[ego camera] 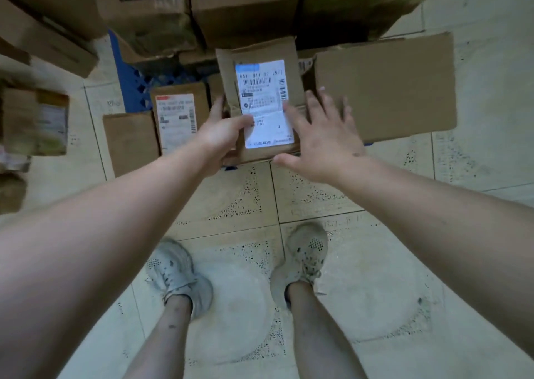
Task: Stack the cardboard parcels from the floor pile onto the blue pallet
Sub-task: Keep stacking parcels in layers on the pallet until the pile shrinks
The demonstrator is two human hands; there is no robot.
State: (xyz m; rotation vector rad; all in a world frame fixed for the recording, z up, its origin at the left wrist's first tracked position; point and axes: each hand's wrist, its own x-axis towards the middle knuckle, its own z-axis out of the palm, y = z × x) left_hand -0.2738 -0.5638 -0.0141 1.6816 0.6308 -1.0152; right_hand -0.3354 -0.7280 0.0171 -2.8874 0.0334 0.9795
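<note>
A small cardboard parcel [260, 60] with a white shipping label faces up in the middle of the view. My left hand [222, 136] grips its left edge, thumb lying over the label and fingers curled round the side. My right hand [320, 136] hovers at its right edge with the fingers spread and straight; I cannot tell whether it touches. The blue pallet [130, 81] shows behind, mostly covered by stacked brown boxes [245, 6]. A wide flat box [384, 86] lies just to the right of the parcel.
Two upright parcels [176, 115] stand left of my left hand, one with a red-topped label. More boxes [34, 118] sit at the far left edge. My two feet in pale shoes [179, 274] stand on the tiled floor below.
</note>
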